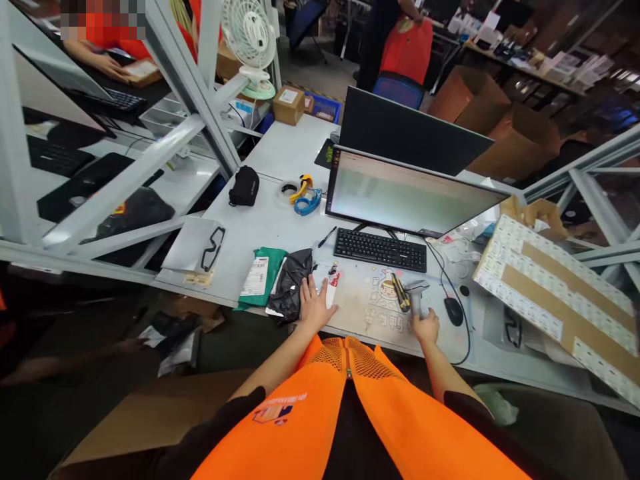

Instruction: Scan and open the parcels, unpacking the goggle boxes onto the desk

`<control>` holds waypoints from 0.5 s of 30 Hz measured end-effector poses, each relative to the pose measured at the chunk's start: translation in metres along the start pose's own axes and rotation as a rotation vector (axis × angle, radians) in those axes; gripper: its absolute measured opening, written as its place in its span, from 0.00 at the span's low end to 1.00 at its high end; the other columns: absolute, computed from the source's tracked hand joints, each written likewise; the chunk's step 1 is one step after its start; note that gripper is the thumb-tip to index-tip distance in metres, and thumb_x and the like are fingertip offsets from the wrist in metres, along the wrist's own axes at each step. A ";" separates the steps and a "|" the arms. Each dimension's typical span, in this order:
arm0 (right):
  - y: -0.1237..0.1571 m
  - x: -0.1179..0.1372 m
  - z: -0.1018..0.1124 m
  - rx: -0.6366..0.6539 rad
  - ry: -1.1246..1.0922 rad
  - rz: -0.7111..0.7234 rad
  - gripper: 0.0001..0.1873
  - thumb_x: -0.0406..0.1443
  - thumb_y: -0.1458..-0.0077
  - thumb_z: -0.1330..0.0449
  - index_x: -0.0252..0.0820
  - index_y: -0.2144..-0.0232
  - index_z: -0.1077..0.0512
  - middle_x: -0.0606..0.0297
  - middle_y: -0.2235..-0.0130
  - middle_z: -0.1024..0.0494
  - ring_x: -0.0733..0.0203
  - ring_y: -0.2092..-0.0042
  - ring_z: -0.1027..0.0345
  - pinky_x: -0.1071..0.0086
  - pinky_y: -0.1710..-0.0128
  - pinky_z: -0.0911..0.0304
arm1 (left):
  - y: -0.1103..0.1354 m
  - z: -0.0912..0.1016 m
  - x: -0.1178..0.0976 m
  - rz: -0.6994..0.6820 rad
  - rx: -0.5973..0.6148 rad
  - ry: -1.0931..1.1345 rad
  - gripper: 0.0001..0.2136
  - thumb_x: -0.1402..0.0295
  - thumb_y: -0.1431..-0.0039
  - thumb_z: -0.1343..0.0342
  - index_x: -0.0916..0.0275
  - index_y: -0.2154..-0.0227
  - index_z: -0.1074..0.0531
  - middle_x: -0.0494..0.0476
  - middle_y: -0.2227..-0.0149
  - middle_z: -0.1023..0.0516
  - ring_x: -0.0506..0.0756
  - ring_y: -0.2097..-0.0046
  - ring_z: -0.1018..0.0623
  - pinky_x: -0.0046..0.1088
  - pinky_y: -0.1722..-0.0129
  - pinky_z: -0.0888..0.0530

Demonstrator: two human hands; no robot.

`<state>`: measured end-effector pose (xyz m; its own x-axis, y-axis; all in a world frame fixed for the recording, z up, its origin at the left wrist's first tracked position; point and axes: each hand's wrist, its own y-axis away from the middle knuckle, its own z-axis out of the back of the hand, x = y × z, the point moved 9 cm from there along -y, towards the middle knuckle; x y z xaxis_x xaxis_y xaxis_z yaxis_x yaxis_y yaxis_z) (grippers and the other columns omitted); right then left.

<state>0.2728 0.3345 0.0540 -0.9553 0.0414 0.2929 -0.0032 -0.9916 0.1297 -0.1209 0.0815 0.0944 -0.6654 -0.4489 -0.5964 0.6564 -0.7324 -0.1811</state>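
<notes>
My left hand (315, 305) lies flat with fingers spread on the desk edge, touching a small white packet (331, 288) beside a black plastic bag (291, 283). My right hand (426, 325) is wrapped round the handle of a grey barcode scanner (415, 293), which stands upright on the desk. A yellow-and-black utility knife (399, 292) lies just left of the scanner. A green parcel with a white label (259, 276) sits left of the black bag. I wear an orange vest.
A keyboard (380, 249), lit monitor (407, 197), mouse (453, 311) and pen (327, 237) are behind my hands. A blue tape dispenser (306, 198) and black pouch (244, 186) lie farther back. A taped carton (560, 293) lies right. Another person works at the upper left.
</notes>
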 end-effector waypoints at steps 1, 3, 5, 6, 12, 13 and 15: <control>-0.008 -0.003 -0.005 0.020 -0.013 0.006 0.41 0.42 0.40 0.45 0.21 0.31 0.37 0.29 0.36 0.29 0.31 0.34 0.33 0.49 0.34 0.38 | 0.001 -0.009 -0.002 0.009 0.006 -0.040 0.41 0.59 0.51 0.24 0.61 0.34 0.29 0.79 0.26 0.41 0.86 0.25 0.45 0.70 0.31 0.39; -0.023 -0.007 -0.013 0.061 -0.038 0.017 0.41 0.43 0.40 0.45 0.22 0.30 0.39 0.30 0.35 0.30 0.31 0.34 0.33 0.50 0.35 0.38 | -0.002 -0.017 -0.004 0.013 0.017 -0.110 0.42 0.61 0.52 0.24 0.61 0.33 0.29 0.79 0.25 0.43 0.85 0.24 0.47 0.69 0.30 0.42; -0.033 -0.009 -0.020 0.100 -0.050 0.031 0.42 0.43 0.39 0.45 0.23 0.29 0.41 0.30 0.35 0.30 0.32 0.35 0.31 0.51 0.35 0.37 | -0.005 -0.017 -0.005 0.023 0.041 -0.172 0.41 0.63 0.51 0.25 0.62 0.33 0.30 0.80 0.25 0.44 0.84 0.25 0.45 0.67 0.30 0.42; -0.037 -0.009 -0.022 0.120 -0.052 0.037 0.43 0.43 0.39 0.44 0.23 0.28 0.42 0.30 0.36 0.29 0.32 0.36 0.31 0.51 0.35 0.37 | -0.006 -0.018 -0.007 0.029 0.059 -0.198 0.40 0.64 0.50 0.26 0.63 0.33 0.30 0.81 0.25 0.44 0.84 0.26 0.43 0.67 0.30 0.41; -0.048 0.003 -0.029 0.191 -0.098 0.120 0.45 0.42 0.40 0.42 0.20 0.28 0.44 0.29 0.34 0.31 0.33 0.32 0.34 0.53 0.33 0.40 | 0.009 -0.056 -0.059 -0.034 0.247 -0.233 0.41 0.67 0.48 0.30 0.60 0.30 0.32 0.79 0.27 0.40 0.81 0.35 0.30 0.63 0.38 0.32; -0.049 0.005 -0.030 0.199 -0.117 0.122 0.46 0.42 0.41 0.41 0.20 0.28 0.45 0.29 0.34 0.31 0.33 0.32 0.35 0.53 0.32 0.41 | 0.012 -0.065 -0.071 -0.071 0.273 -0.201 0.40 0.66 0.48 0.30 0.60 0.30 0.32 0.78 0.27 0.38 0.79 0.35 0.30 0.61 0.37 0.32; -0.050 0.010 -0.032 0.220 -0.154 0.127 0.47 0.40 0.42 0.40 0.21 0.27 0.47 0.30 0.33 0.31 0.34 0.31 0.35 0.53 0.32 0.40 | 0.016 -0.079 -0.092 -0.145 0.307 -0.112 0.40 0.63 0.47 0.29 0.60 0.30 0.33 0.75 0.28 0.36 0.77 0.35 0.29 0.57 0.36 0.31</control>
<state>0.2535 0.3803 0.0201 -0.8878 -0.0466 0.4579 0.1937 -0.9402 0.2800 -0.0210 0.1517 0.0842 -0.7900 -0.3700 -0.4888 0.4261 -0.9047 -0.0038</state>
